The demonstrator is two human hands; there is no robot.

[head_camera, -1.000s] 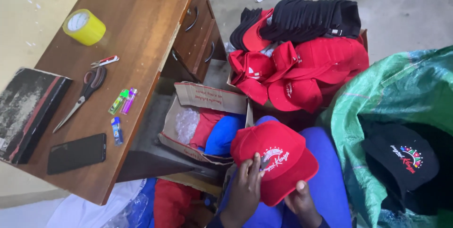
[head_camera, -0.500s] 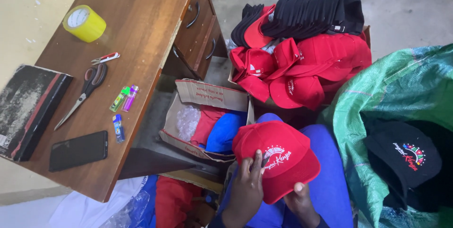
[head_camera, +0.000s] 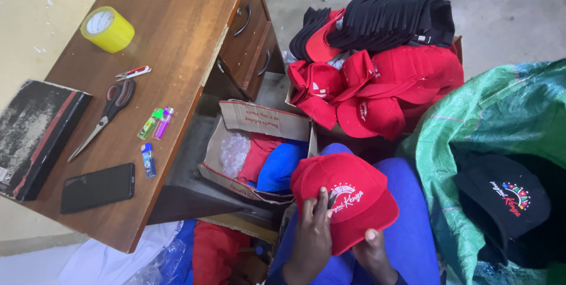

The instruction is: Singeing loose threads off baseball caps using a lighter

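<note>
Both hands, the left hand (head_camera: pixel 311 239) and the right hand (head_camera: pixel 375 254), pinch the red cap (head_camera: pixel 345 196) on the person's lap, wrists cut off below, its brim hidden underneath.

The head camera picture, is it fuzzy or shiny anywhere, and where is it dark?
Head view: mostly sharp, with the red cap and both hands, left hand and right hand, clear. Soft daylight puts a pale sheen on the wooden desk; no harsh glare. Darkest under the desk and inside the green sack, where the black cap loses detail.
</note>
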